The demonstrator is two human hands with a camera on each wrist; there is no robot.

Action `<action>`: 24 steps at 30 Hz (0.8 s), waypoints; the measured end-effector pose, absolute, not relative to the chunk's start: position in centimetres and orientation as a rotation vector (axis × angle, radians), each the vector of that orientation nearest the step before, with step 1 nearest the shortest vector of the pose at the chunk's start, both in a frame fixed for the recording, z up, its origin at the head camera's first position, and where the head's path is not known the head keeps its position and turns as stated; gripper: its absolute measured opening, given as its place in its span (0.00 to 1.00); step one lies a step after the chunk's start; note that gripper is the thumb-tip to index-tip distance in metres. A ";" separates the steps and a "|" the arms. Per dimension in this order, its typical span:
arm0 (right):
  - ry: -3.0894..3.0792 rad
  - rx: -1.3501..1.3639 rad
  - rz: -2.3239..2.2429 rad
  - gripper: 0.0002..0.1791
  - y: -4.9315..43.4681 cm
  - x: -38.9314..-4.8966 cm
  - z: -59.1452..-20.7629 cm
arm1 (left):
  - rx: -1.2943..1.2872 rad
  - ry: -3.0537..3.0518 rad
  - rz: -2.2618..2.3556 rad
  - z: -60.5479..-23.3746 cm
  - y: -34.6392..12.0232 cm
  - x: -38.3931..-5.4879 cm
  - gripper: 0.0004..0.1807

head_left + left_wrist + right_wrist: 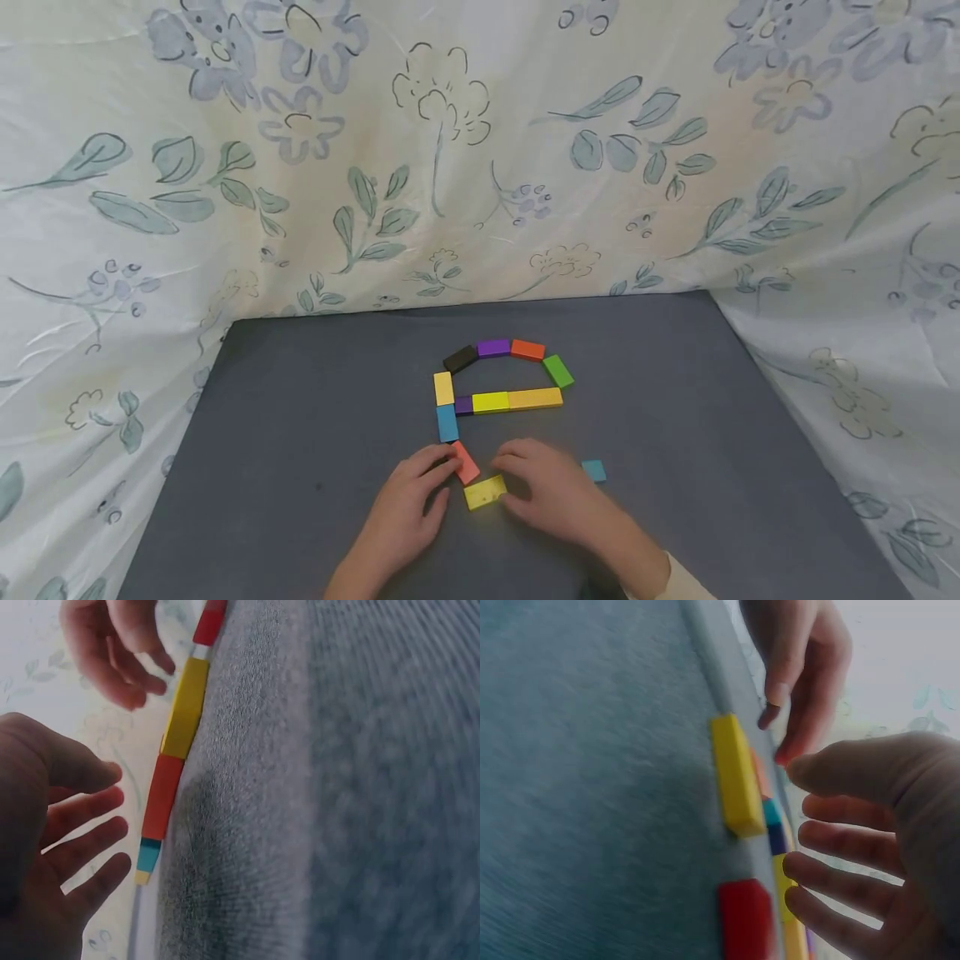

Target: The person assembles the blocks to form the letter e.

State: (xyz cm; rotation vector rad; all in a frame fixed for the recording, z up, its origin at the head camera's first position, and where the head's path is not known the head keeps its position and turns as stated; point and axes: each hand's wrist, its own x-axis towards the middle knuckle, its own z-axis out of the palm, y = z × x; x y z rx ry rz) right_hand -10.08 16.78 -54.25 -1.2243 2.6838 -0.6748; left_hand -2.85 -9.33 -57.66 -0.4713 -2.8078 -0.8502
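Note:
Colored wooden blocks lie in a curved outline on the dark tabletop. In the head view my left hand (401, 510) has its fingertips right at a coral block (467, 465) at the lower left of the outline. My right hand (553, 492) hovers by the right end of a speckled yellow block (483, 492), its thumb close to that end. A red block (746, 921) shows past the yellow one in the right wrist view; the right hand hides it from the head view. Both hands have relaxed, parted fingers with nothing between them.
Above the hands, a blue block (447, 423), a cream block (444, 388), a black block (461, 359), purple, orange and green blocks form an arch, crossed by a yellow bar (491, 402). A teal block (594, 471) lies right of my right hand. Floral cloth (450, 167) surrounds the table.

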 end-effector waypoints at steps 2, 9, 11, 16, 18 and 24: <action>2.668 -1.186 -0.644 0.20 16.7 -10.0 -54.7 | -0.515 -2.817 -0.845 -57.8 -9.3 -2.9 0.21; 2.631 -1.121 -0.607 0.18 16.5 -10.2 -56.0 | -0.602 -2.834 -0.830 -58.1 -8.9 -3.1 0.19; 2.629 -1.145 -0.601 0.17 16.4 -10.2 -56.1 | -0.600 -2.844 -0.821 -58.0 -8.8 -3.1 0.18; 2.641 -1.203 -0.604 0.17 16.1 -10.1 -56.3 | -0.596 -2.864 -0.802 -57.8 -8.7 -3.0 0.16; 2.647 -1.216 -0.602 0.16 16.0 -10.1 -56.5 | -0.593 -2.869 -0.798 -57.8 -8.7 -3.0 0.16; 2.639 -1.246 -0.604 0.15 16.0 -10.1 -56.9 | -0.586 -2.869 -0.795 -57.9 -8.7 -3.0 0.16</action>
